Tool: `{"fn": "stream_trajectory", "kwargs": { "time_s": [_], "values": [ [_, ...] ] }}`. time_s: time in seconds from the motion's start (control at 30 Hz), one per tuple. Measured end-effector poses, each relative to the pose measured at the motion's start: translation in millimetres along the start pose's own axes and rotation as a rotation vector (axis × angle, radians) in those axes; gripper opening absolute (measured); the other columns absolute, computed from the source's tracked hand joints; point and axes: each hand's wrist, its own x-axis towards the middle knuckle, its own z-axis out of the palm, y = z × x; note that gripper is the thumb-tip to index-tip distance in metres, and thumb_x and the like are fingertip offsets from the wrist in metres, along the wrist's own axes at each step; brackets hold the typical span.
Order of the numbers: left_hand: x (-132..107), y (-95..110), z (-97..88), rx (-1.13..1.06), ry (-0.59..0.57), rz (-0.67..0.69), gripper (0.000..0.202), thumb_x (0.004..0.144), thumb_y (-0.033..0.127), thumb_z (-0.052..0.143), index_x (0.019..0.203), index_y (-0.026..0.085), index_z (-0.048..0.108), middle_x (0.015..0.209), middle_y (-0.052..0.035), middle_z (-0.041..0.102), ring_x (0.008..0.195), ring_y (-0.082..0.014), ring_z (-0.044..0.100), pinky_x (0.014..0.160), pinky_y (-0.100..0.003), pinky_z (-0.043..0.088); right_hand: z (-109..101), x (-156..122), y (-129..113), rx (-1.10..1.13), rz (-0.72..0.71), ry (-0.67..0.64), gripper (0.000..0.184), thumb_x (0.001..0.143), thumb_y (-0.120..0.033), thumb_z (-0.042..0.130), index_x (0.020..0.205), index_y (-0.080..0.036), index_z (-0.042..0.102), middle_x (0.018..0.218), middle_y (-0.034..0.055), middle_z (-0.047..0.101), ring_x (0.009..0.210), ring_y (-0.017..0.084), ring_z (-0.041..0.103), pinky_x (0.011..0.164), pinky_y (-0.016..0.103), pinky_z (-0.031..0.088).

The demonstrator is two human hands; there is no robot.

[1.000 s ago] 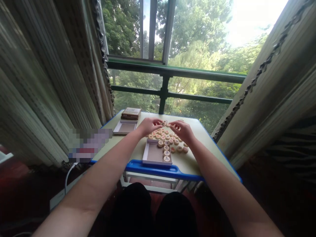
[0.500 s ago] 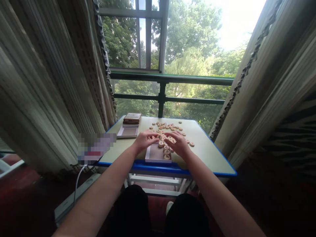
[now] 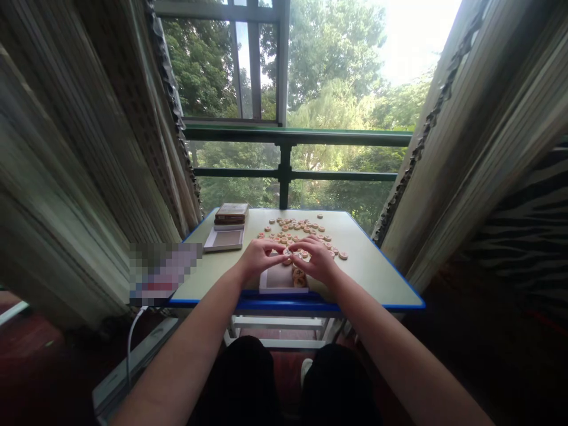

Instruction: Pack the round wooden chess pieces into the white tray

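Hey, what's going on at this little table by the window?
A person sits at a table, the fingertips of their left hand and right hand meeting at a round piece near the far edge of an open box. Which hand bears it is unclear. Some pieces line the box's right side; many others lie scattered beyond.

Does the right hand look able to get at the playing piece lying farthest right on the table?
Probably yes: the right hand is just left of that piece, which lies uncovered on the tabletop. It points inward by the front box, so it may need to turn outward.
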Motion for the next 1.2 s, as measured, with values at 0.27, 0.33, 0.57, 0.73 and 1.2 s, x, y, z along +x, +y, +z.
{"fn": "stream_trajectory", "kwargs": {
  "time_s": [0.27,0.33,0.57,0.73,1.2],
  "values": [
    [1,-5,1.7,-0.039,-0.016,-0.015,0.036,0.067,0.043,0.069,0.089,0.015,0.072,0.075,-0.0036,0.067,0.052,-0.0076,0.040,0.047,-0.021,0.031,4,1,1,0.036,0.044,-0.022,0.011,0.075,-0.028,0.064,0.082,-0.021,0.069,0.080,0.0040,0.069,0.079,0.019,0.059,0.076,0.033,0.044],
    [1,-5,0.8,-0.037,-0.025,-0.012,0.033,0.067,0.041,0.069,0.087,0.015,0.073,0.076,-0.0043,0.068,0.054,-0.0085,0.044,0.049,-0.021,0.033,4,1,1,0.054,0.057,-0.036,0.011,0.075,-0.028,0.065,0.082,-0.021,0.069,0.080,0.0037,0.069,0.078,0.019,0.059,0.076,0.033,0.044],
    [-2,-9,-11.6,-0.005,-0.143,-0.136,0.027,0.063,0.034,0.072,0.081,0.016,0.072,0.081,-0.0042,0.070,0.071,-0.0144,0.058,0.063,-0.024,0.043,2,1,11,0.097,0.213,0.126,0.017,0.079,-0.028,0.056,0.074,-0.017,0.069,0.074,0.0057,0.068,0.073,0.019,0.059,0.071,0.031,0.043],
    [-3,-6,-15.3,0.016,-0.277,-0.155,0.028,0.061,0.036,0.073,0.079,0.016,0.073,0.080,-0.0046,0.070,0.078,-0.0177,0.060,0.070,-0.026,0.044,1,0,14,0.027,0.229,0.197,0.020,0.078,-0.028,0.055,0.064,-0.018,0.065,0.066,0.0046,0.065,0.070,0.019,0.057,0.070,0.031,0.042],
    [-3,-8,-8.3,0.051,-0.352,-0.178,0.029,0.062,0.041,0.072,0.080,0.017,0.074,0.087,-0.0042,0.072,0.083,-0.0189,0.063,0.075,-0.026,0.045,2,2,10,0.019,0.230,0.154,0.023,0.077,-0.028,0.053,0.059,-0.018,0.062,0.061,0.0032,0.062,0.064,0.016,0.053,0.065,0.029,0.040]
  ]
}}
